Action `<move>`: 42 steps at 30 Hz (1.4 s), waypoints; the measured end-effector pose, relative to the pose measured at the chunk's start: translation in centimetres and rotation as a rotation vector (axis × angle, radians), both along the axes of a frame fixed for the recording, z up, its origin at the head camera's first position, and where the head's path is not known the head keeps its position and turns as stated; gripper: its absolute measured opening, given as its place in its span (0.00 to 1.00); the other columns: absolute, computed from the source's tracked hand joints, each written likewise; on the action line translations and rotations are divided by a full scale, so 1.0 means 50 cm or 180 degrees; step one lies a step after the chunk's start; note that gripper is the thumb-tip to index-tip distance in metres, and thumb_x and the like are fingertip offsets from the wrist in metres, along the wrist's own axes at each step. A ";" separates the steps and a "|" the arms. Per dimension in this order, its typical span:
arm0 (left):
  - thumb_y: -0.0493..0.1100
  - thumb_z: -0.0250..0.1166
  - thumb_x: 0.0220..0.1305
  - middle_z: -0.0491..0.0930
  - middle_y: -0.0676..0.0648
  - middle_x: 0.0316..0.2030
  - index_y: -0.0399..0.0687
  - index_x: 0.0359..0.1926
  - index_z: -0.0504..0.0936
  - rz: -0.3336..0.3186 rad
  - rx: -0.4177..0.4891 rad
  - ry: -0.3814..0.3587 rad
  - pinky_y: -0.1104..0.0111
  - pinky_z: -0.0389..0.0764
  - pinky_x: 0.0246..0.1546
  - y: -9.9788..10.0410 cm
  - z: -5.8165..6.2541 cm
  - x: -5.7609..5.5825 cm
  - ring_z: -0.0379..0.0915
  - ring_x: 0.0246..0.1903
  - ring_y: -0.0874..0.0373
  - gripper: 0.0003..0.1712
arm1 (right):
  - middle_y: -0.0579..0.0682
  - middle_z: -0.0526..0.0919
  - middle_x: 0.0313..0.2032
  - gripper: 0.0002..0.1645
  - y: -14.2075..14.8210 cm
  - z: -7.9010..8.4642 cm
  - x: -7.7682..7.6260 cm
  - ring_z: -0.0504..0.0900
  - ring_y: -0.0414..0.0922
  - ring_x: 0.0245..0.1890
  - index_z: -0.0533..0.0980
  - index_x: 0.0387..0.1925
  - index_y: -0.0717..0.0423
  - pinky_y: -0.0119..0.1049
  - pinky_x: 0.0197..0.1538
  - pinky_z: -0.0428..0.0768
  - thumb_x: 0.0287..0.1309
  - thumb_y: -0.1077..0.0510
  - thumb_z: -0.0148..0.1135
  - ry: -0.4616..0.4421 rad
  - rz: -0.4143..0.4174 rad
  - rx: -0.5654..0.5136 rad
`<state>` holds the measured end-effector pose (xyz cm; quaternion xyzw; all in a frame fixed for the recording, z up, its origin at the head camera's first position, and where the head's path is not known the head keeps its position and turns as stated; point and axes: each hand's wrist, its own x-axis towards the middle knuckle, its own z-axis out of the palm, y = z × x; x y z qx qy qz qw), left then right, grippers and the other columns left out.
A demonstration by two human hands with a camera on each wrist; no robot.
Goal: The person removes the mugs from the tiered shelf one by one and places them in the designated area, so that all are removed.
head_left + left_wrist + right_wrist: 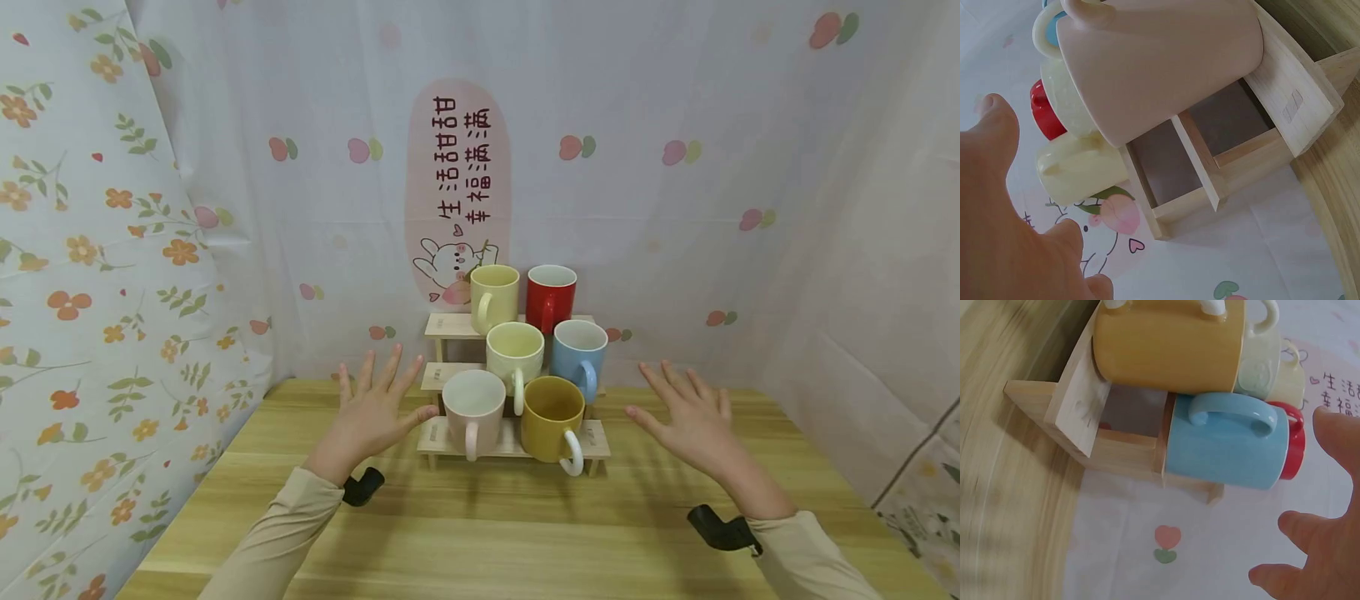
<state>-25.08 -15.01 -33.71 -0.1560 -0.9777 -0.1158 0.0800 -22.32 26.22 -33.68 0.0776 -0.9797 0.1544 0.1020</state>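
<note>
My left hand point(372, 418) hovers with fingers spread to the left of a stepped wooden rack point(596, 437). On the other side my right hand point(692, 427) is likewise spread, apart from the mugs. The rack's front step bears a pale pink mug point(474, 417) and a mustard mug point(547, 429) with a white handle. Above them, a pale green mug point(514, 362) stands beside a light blue mug point(573, 360). A pale yellow mug point(498, 300) and a red mug point(558, 302) occupy the top step. Both palms hold nothing.
The rack stands on a wood-grain table point(480, 542) near its back edge. Behind hangs a white curtain point(645, 250) printed with fruit, a rabbit and writing. A flowered cloth point(82, 333) covers the left side. Black wrist cameras point(363, 487) are strapped to both wrists.
</note>
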 end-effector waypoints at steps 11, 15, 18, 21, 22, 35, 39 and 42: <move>0.70 0.52 0.63 0.36 0.44 0.76 0.61 0.75 0.47 -0.0039 0.0071 -0.0002 0.33 0.20 0.62 0.004 -0.001 -0.002 0.23 0.73 0.35 0.47 | 0.71 0.51 0.70 0.49 -0.004 -0.006 -0.008 0.45 0.76 0.66 0.52 0.74 0.52 0.78 0.58 0.38 0.62 0.29 0.48 -0.0022 0.0066 -0.0045; 0.72 0.50 0.62 0.37 0.43 0.76 0.61 0.75 0.46 -0.0051 0.0059 0.0010 0.33 0.21 0.62 0.001 -0.004 -0.003 0.24 0.73 0.34 0.47 | 0.71 0.52 0.70 0.47 -0.006 -0.002 -0.011 0.47 0.77 0.66 0.54 0.73 0.54 0.77 0.58 0.41 0.63 0.31 0.49 -0.0034 0.0108 -0.0071; 0.73 0.49 0.62 0.39 0.42 0.76 0.61 0.75 0.46 -0.0049 0.0055 0.0023 0.32 0.23 0.62 0.000 -0.007 -0.006 0.25 0.73 0.34 0.47 | 0.72 0.52 0.70 0.47 -0.006 0.002 -0.014 0.48 0.77 0.66 0.54 0.73 0.55 0.77 0.58 0.42 0.63 0.31 0.49 -0.0051 0.0134 -0.0091; 0.73 0.49 0.62 0.39 0.42 0.76 0.62 0.75 0.46 -0.0053 0.0068 0.0020 0.32 0.23 0.62 -0.001 -0.009 -0.009 0.25 0.73 0.34 0.47 | 0.72 0.53 0.69 0.48 -0.006 0.004 -0.015 0.48 0.77 0.65 0.54 0.73 0.55 0.77 0.58 0.42 0.63 0.31 0.48 -0.0053 0.0140 -0.0095; 0.73 0.49 0.62 0.39 0.42 0.76 0.62 0.75 0.46 -0.0054 0.0070 0.0012 0.32 0.23 0.62 -0.001 -0.009 -0.010 0.25 0.73 0.34 0.47 | 0.71 0.53 0.69 0.47 -0.005 0.004 -0.016 0.49 0.77 0.65 0.55 0.72 0.56 0.77 0.58 0.43 0.63 0.31 0.48 -0.0043 0.0142 -0.0088; 0.68 0.50 0.65 0.41 0.41 0.75 0.60 0.75 0.47 -0.0072 0.0074 -0.0068 0.33 0.22 0.63 -0.001 -0.010 -0.017 0.25 0.73 0.35 0.44 | 0.68 0.57 0.69 0.46 -0.015 0.019 -0.029 0.50 0.75 0.66 0.57 0.71 0.57 0.79 0.57 0.44 0.63 0.33 0.49 0.0006 0.0131 -0.0018; 0.67 0.50 0.66 0.41 0.41 0.75 0.60 0.75 0.47 -0.0082 0.0050 -0.0083 0.33 0.23 0.62 -0.001 -0.013 -0.023 0.25 0.72 0.34 0.43 | 0.67 0.60 0.68 0.44 -0.021 0.030 -0.036 0.54 0.74 0.65 0.58 0.70 0.58 0.77 0.57 0.49 0.64 0.34 0.49 0.0048 0.0150 -0.0014; 0.68 0.48 0.66 0.41 0.41 0.75 0.60 0.76 0.46 -0.0093 0.0014 -0.0103 0.33 0.23 0.62 -0.001 -0.019 -0.028 0.27 0.72 0.34 0.43 | 0.67 0.62 0.67 0.44 -0.024 0.038 -0.041 0.59 0.73 0.63 0.59 0.70 0.60 0.76 0.56 0.54 0.65 0.35 0.49 0.0073 0.0183 -0.0016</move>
